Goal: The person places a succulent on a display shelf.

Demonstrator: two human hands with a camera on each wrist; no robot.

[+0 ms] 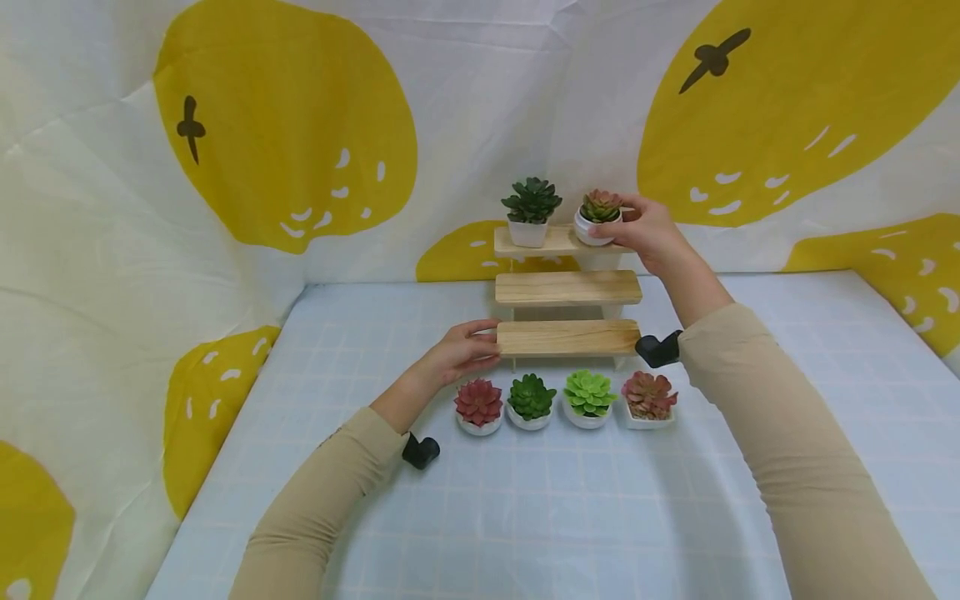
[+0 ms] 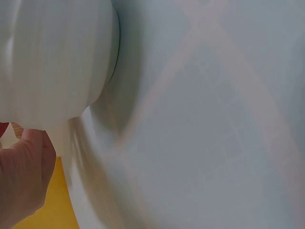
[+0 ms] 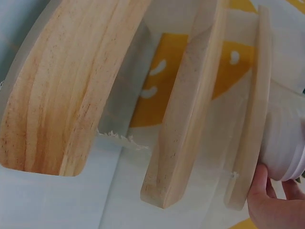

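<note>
My right hand (image 1: 651,233) grips a pink-green succulent in a round white pot (image 1: 597,225) at the right end of the top shelf of a wooden three-tier stand (image 1: 567,288). In the right wrist view, its fingers hold the pot (image 3: 282,145), whose base is right at the top board. My left hand (image 1: 461,352) holds the left end of the bottom board (image 1: 568,338). The left wrist view has that hand (image 2: 26,176) partly hidden behind a white pot (image 2: 57,57). A dark green succulent in a square white pot (image 1: 530,212) stands on the top shelf's left.
Before the stand, a row on the light blue gridded cloth (image 1: 525,517) holds a red succulent (image 1: 478,402), a dark green one (image 1: 532,397), a bright green one (image 1: 589,394) and a reddish one (image 1: 649,396). A lemon-print cloth (image 1: 480,108) hangs behind the stand.
</note>
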